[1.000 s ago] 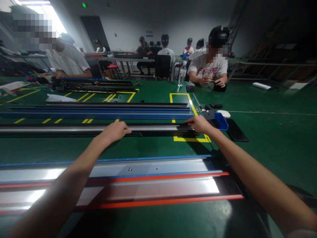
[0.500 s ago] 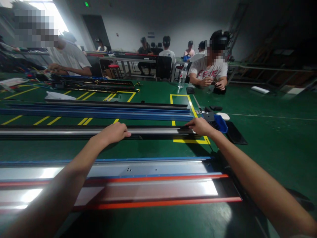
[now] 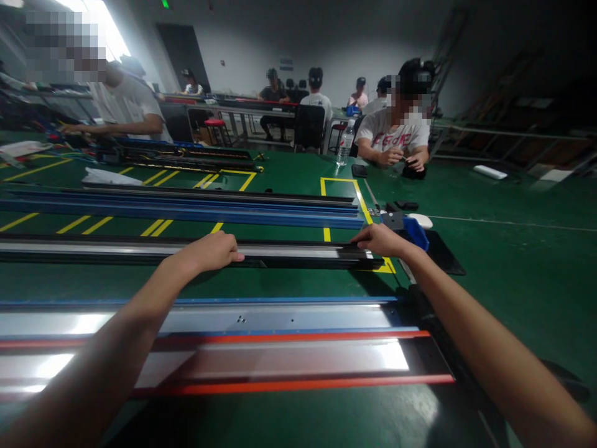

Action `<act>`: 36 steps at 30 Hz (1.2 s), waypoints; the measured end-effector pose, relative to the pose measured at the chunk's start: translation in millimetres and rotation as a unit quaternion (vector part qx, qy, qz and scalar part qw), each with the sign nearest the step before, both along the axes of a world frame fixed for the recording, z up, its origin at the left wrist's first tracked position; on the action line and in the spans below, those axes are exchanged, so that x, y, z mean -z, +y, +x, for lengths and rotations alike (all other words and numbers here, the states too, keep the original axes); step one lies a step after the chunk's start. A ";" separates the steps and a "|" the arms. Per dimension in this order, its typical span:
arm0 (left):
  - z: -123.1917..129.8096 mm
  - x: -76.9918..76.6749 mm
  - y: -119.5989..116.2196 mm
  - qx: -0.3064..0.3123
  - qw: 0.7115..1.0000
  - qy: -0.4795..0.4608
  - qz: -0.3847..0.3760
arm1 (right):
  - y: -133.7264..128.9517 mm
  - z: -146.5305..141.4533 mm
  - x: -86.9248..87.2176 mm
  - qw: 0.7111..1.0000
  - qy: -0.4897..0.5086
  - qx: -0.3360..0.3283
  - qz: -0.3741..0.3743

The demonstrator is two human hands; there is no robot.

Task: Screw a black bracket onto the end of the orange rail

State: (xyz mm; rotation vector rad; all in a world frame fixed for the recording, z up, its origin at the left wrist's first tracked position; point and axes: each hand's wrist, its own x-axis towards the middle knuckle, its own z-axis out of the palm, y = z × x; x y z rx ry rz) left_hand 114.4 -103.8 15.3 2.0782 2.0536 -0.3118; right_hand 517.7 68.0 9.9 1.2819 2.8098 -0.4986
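A long black metal profile (image 3: pixel 298 253) with a silver strip along its middle lies across the green table, running out of view on the left. My left hand (image 3: pixel 212 252) is closed over it near the middle of the picture, thumb against its near edge. Close to its right end, my right hand (image 3: pixel 379 240) pinches the far edge with fingers pressed together. Nearer to me are a silver panel with blue edges (image 3: pixel 326 317) and another silver panel with red edges (image 3: pixel 298 361), side by side beneath my forearms.
Blue profiles (image 3: pixel 261 211) lie just beyond the black one. Right of my right hand are a blue bin (image 3: pixel 416 233), a black flat pad (image 3: pixel 443 254) and a white oval object (image 3: pixel 422 220). A water bottle (image 3: pixel 345 144) stands by a co-worker (image 3: pixel 396 134) across the table.
The black profile's right end has shifted slightly toward me, both hands staying on it. At the left, a co-worker's arm has reached further left.
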 end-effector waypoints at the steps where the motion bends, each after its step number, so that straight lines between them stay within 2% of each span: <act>1: 0.4 -0.3 -0.4 0.001 1.000 0.003 -0.001 | -0.2 0.2 -0.4 1.000 0.000 -0.002 -0.003; 9: 3.8 -4.9 -2.3 0.005 1.000 -0.003 -0.025 | -2.1 2.4 -3.5 1.000 -0.008 -0.007 -0.025; 36: 0.3 -5.4 -11.7 -0.002 0.996 -0.048 -0.079 | -2.2 4.7 -9.6 0.996 -0.023 0.000 -0.092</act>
